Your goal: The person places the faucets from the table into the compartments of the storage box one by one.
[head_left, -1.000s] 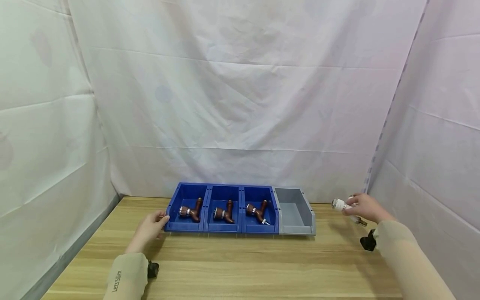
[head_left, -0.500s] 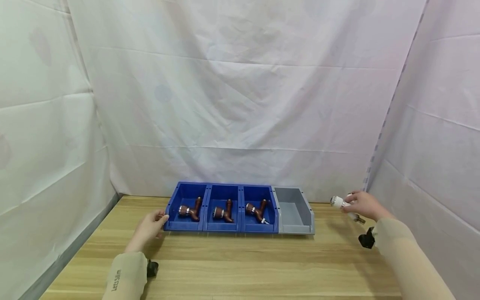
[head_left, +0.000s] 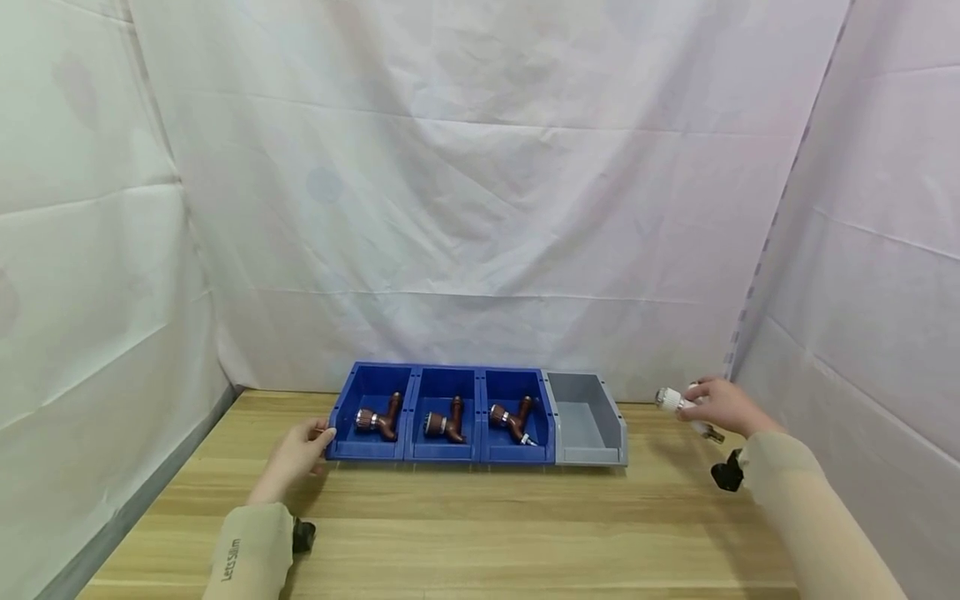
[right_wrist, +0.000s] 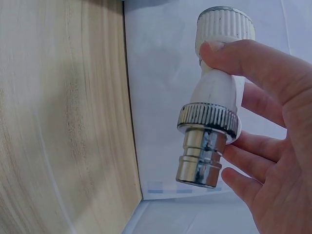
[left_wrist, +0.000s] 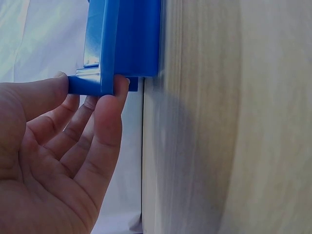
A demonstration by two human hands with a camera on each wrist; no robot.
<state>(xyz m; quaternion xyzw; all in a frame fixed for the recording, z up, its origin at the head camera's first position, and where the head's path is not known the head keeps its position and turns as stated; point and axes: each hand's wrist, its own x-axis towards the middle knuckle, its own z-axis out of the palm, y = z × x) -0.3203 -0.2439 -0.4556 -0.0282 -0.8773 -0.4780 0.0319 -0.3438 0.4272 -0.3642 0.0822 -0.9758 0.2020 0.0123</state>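
Observation:
My right hand (head_left: 726, 406) holds a white tap (right_wrist: 214, 92) above the table at the right. The tap has a ribbed white knob and a chrome hose nozzle (right_wrist: 199, 158), which points down in the right wrist view. My left hand (head_left: 296, 454) pinches the front left corner of the leftmost blue bin (left_wrist: 108, 44) between thumb and fingers. Brown taps lie one in each blue bin: a left one (head_left: 387, 421), a middle one (head_left: 453, 423) and a right one (head_left: 517, 419), which has a silvery nozzle.
A grey bin (head_left: 592, 457) with nothing in it joins the right end of the blue row. The bins stand at the back of the wooden table (head_left: 480, 533). White cloth (head_left: 480, 208) hangs behind and on both sides.
My right hand, with the white tap, has drifted slightly left and up in the head view. My left hand keeps its grip on the bin corner.

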